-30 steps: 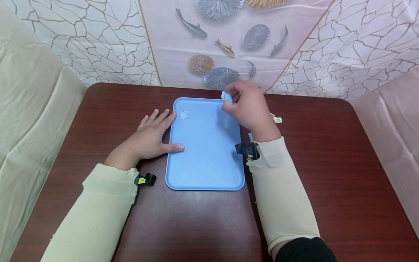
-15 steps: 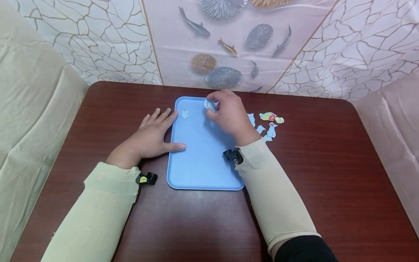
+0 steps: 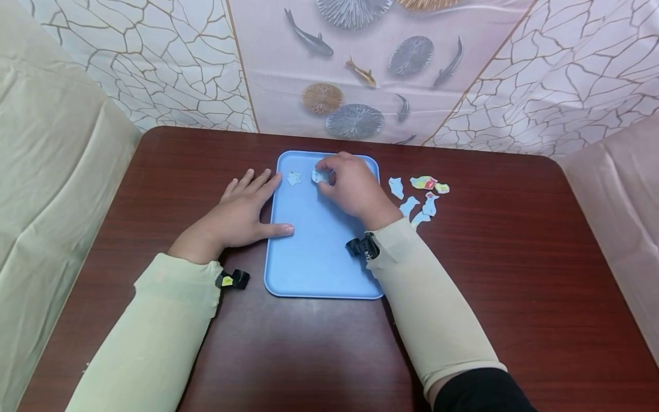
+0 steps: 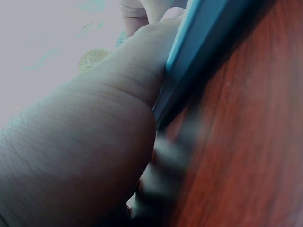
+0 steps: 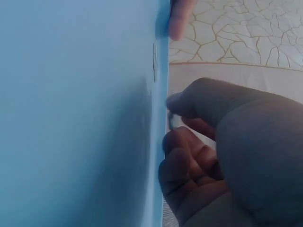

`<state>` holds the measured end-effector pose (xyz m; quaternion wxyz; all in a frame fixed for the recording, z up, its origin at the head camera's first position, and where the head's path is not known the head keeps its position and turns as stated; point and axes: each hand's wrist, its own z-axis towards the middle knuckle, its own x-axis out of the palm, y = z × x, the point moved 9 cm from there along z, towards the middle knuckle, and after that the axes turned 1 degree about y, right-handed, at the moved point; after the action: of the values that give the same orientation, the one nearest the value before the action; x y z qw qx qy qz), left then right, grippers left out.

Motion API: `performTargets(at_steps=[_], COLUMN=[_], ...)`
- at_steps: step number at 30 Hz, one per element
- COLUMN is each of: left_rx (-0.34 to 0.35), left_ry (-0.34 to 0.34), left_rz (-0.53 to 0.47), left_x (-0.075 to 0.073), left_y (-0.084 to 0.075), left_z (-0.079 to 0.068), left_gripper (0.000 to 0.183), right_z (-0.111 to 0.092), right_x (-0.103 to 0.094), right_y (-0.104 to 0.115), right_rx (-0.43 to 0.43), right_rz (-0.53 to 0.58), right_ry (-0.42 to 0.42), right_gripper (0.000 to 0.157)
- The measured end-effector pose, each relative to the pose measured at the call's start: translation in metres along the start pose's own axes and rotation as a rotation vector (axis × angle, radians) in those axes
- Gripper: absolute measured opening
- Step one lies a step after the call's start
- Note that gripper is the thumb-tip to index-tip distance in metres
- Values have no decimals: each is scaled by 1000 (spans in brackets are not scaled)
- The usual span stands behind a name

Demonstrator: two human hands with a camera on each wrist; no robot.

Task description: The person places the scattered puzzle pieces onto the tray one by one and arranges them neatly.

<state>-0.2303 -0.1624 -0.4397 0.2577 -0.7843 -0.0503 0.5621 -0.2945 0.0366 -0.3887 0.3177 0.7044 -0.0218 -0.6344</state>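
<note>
A light blue tray (image 3: 319, 266) lies on the table. My left hand (image 3: 237, 213) is spread at its left side, fingers straight, the thumb over the rim and the index fingertip at the edge. In the left wrist view the thumb side of that hand (image 4: 90, 127) overlaps the tray edge (image 4: 189, 61). Over the tray's far part, my right hand (image 3: 352, 189) pinches a small pale blue paper cut-out (image 3: 318, 175) between thumb and fingers. Only a thin sliver of the cut-out (image 5: 172, 121) shows in the right wrist view. Left of it, a star-like paper cut-out (image 3: 294, 178) lies on the tray.
Right of the tray lie several paper cut-outs: a blue one (image 3: 396, 187), a red and yellow patterned one (image 3: 423, 182) and a small yellowish one (image 3: 441, 187) among them. A patterned curtain (image 3: 280, 86) hangs behind the dark wooden table (image 3: 515, 274).
My right hand has carried the paper cut-out from the tray's far right corner leftward and toward me, uncovering the cut-outs on the right. The left hand has kept its place.
</note>
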Motion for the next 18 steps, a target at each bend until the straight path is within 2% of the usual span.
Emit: performTargets(at_steps=[7, 18], left_rx=[2, 5], left_ry=[1, -2], left_rz=[4, 9], left_x=[0, 1], left_y=[0, 1], left_z=[1, 1], left_gripper=[125, 126], right_z=[2, 3], right_x=[7, 9], right_y=[-2, -6], right_rx=[-9, 0], right_rz=[-16, -16], right_ry=[49, 48], right_gripper=[36, 35])
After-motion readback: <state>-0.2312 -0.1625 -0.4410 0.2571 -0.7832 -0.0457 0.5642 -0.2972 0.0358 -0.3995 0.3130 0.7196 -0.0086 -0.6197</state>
